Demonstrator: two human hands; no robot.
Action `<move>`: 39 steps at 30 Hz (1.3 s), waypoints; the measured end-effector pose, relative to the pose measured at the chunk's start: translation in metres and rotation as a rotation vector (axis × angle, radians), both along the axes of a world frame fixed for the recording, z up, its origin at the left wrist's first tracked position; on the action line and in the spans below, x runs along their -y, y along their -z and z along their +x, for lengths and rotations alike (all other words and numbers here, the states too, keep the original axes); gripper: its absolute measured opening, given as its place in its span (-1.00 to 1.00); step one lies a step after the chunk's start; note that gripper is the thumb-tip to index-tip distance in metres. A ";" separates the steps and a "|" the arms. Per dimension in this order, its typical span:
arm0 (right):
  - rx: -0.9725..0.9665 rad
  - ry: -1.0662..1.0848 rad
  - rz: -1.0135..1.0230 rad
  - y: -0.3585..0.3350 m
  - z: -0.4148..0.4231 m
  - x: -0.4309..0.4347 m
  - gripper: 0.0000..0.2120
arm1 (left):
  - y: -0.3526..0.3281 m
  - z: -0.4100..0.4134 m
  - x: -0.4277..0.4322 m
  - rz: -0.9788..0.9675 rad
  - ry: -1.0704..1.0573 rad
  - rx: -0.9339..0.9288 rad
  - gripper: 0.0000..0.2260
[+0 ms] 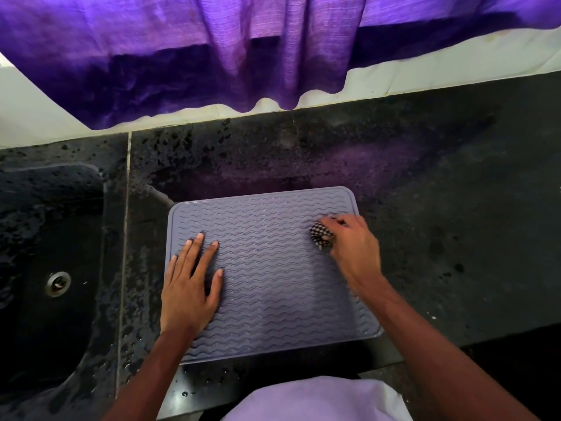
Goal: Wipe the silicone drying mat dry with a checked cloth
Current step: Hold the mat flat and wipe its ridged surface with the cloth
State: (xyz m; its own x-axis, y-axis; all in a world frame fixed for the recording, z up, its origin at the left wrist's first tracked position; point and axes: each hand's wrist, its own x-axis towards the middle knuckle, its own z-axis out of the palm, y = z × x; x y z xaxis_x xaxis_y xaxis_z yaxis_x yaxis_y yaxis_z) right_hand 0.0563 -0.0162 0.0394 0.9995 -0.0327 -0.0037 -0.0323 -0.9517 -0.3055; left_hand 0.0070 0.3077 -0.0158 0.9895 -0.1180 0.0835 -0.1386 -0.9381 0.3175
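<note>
One silicone drying mat (273, 268) (grey, wavy-ribbed) is lying on the dark surface (455, 208) beside one sink (45, 268). One left hand (188, 287) is pressing it, fingers (194, 250) spread flat; one right hand (352, 247) is gripping one bunched checked cloth (321, 237) against the mat's far right area.

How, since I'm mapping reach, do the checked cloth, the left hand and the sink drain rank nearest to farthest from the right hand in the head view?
From the right hand:
1. checked cloth, gripped in its fingers.
2. left hand, flat on the left side of the mat.
3. sink drain, far left, off the mat.
</note>
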 end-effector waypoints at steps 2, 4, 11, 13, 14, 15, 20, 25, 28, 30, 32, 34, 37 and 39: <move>0.003 0.075 -0.019 -0.002 -0.004 0.025 -0.46 | 0.000 0.000 0.000 -0.003 -0.002 0.000 -0.48; -0.011 0.153 -0.027 -0.003 -0.006 0.046 -0.49 | 0.001 0.000 0.000 -0.007 -0.005 -0.002 -0.47; 0.075 0.234 0.085 -0.009 -0.012 0.045 -0.52 | 0.000 0.000 0.001 0.007 -0.012 -0.009 -0.47; 0.109 0.032 0.213 -0.009 -0.021 0.015 -0.51 | 0.000 0.000 0.001 0.005 -0.013 -0.007 -0.47; 0.100 -0.067 0.254 -0.009 -0.025 -0.004 -0.53 | 0.000 0.000 0.001 0.005 -0.012 -0.005 -0.47; 0.088 -0.150 0.266 -0.007 -0.030 -0.023 -0.55 | 0.000 0.000 0.001 0.008 -0.009 -0.003 -0.47; 0.022 -0.391 0.121 0.014 -0.043 -0.065 -0.40 | 0.000 0.000 0.000 0.008 0.004 0.002 -0.47; 0.038 -0.340 0.033 0.009 -0.042 -0.023 -0.41 | 0.001 0.000 -0.002 0.007 0.006 -0.006 -0.47; 0.033 -0.273 -0.033 0.006 -0.045 0.010 -0.42 | 0.001 0.000 -0.002 0.004 0.002 -0.006 -0.47; 0.022 -0.209 -0.066 0.004 -0.048 0.035 -0.42 | 0.001 0.000 -0.002 0.006 0.002 -0.006 -0.47; 0.024 -0.132 -0.100 0.001 -0.048 0.057 -0.44 | 0.002 0.000 -0.002 0.011 0.000 -0.006 -0.47; 0.000 -0.063 -0.127 -0.003 -0.049 0.073 -0.45 | 0.002 0.000 -0.001 0.013 -0.002 -0.007 -0.46; -0.039 0.031 -0.174 -0.010 -0.048 0.083 -0.47 | 0.003 0.000 -0.001 0.028 0.003 -0.003 -0.47; -0.020 0.073 -0.134 -0.015 -0.047 0.082 -0.50 | 0.002 0.000 -0.001 0.032 0.001 -0.003 -0.47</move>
State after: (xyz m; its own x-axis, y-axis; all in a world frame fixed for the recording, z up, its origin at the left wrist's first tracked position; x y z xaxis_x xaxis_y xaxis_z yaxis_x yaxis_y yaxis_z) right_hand 0.0089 -0.0982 0.0539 0.9942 -0.1065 -0.0143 -0.1074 -0.9787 -0.1750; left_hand 0.0071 0.3090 -0.0182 0.9896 -0.1213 0.0769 -0.1385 -0.9477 0.2874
